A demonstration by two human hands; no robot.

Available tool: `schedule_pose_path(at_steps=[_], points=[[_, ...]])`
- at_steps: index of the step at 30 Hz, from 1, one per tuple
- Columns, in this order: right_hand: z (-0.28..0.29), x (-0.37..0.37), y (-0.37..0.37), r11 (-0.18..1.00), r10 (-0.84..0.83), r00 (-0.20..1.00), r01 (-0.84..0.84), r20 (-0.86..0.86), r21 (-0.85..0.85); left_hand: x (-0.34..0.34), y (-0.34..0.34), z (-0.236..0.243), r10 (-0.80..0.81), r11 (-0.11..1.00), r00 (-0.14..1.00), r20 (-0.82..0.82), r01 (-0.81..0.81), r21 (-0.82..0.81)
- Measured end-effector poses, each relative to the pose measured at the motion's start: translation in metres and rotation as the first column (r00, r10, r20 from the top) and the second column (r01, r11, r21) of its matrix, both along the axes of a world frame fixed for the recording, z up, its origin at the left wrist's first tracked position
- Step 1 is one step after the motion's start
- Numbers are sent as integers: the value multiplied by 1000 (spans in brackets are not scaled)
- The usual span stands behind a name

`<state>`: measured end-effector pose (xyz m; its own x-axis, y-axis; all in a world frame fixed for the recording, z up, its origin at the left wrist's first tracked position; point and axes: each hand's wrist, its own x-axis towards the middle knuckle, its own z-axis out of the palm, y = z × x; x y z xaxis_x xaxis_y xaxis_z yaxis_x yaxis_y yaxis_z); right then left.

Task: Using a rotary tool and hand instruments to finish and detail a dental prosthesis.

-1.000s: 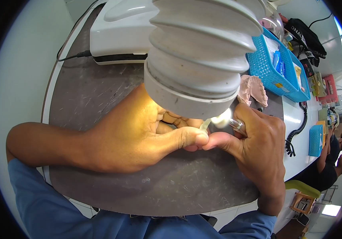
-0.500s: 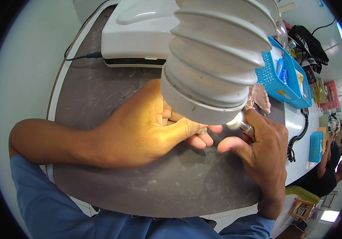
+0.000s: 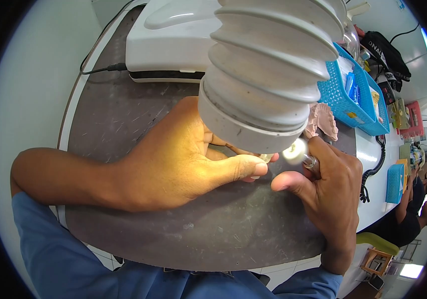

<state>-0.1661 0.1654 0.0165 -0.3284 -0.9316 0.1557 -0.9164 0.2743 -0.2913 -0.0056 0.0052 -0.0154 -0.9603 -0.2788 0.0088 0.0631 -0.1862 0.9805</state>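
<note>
So right under the hose (image 3: 268,74) mouth, my left hand (image 3: 173,164) pinches a tiny piece (image 3: 264,158), with my right hand (image 3: 323,192) gripping the buffing tool (image 3: 297,151) just beside it.

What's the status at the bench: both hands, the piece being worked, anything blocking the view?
Left hand pinches small workpiece. Right hand grips rotary tool, white polishing wheel beside it. Ribbed suction hose overhangs, hiding contact.

My left hand (image 3: 173,159) and right hand (image 3: 328,194) are both bare: no gloves, rings or watch showing. Forearms bare too. Blue fabric sleeve (image 3: 59,254) ends short of the left elbow, at 8 o'clock. Same blue cloth runs along 6 o'clock, with a bit of right sleeve at 5 o'clock.
</note>
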Motion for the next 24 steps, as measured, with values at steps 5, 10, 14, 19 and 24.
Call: schedule_pose_path(at_steps=[5,10,14,19,24], points=[[3,1,0,1000,-3,1000,3,-28,22,-1,0,-1,25,998,999,-40,-27,-60],[-1,1,-1,999,23,996,-21,-86,27,1,2,6,26,999,1000,-1,-26,-35],[-2,4,-4,999,36,998,-36,-60,3,3,1,11,1,990,997,72,9,-143],[2,3,-1,998,-6,997,10,-71,57,1,2,2,-1,989,1000,-7,0,-146],[1,7,-4,999,48,996,-47,-79,18,2,2,0,-24,990,999,21,27,-137]])
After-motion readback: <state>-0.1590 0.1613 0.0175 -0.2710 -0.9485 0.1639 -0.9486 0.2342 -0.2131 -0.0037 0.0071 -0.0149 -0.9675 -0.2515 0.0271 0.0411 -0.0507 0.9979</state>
